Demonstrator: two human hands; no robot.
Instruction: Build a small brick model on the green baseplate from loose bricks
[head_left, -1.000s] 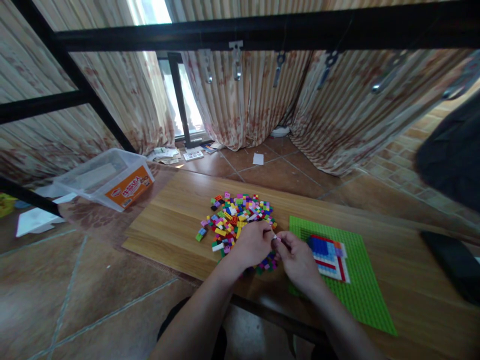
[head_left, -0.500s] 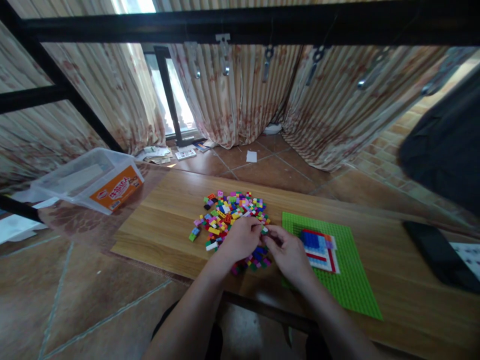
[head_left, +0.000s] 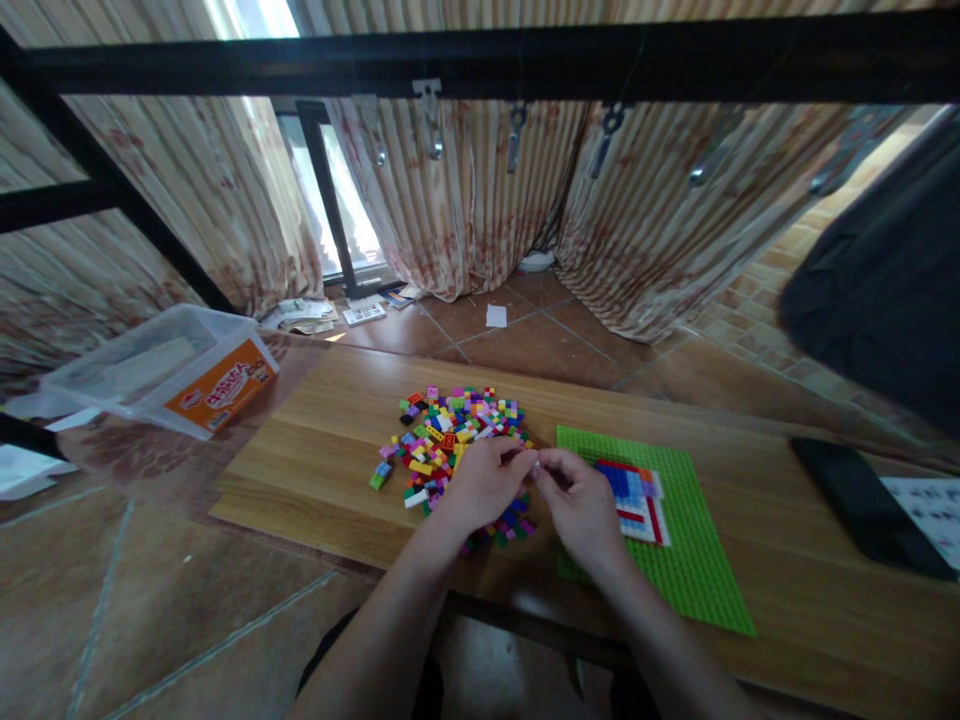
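My left hand (head_left: 491,482) and my right hand (head_left: 581,500) meet fingertip to fingertip over the right side of a pile of small colourful toy bricks (head_left: 421,467). Both are closed in a pinch around a tiny pale toy brick (head_left: 535,466), mostly covered by the fingers. To the right lies a green studded baseplate (head_left: 694,540). On it sits a flat patch of joined bricks (head_left: 630,517) in white, red, blue and light blue, with some orange and lilac at its upper right corner. My right hand partly overlaps the baseplate's left edge.
The wooden table (head_left: 300,450) carries a dark phone-like slab (head_left: 862,505) and a printed sheet (head_left: 922,510) at the right. A clear plastic bin (head_left: 161,370) with an orange label stands at the left end. A black metal bar (head_left: 480,65) with hanging hooks crosses above.
The view has shifted slightly, so the scene sits a little further left. My fingertips have closed together, and the small brick between them shows less than before.
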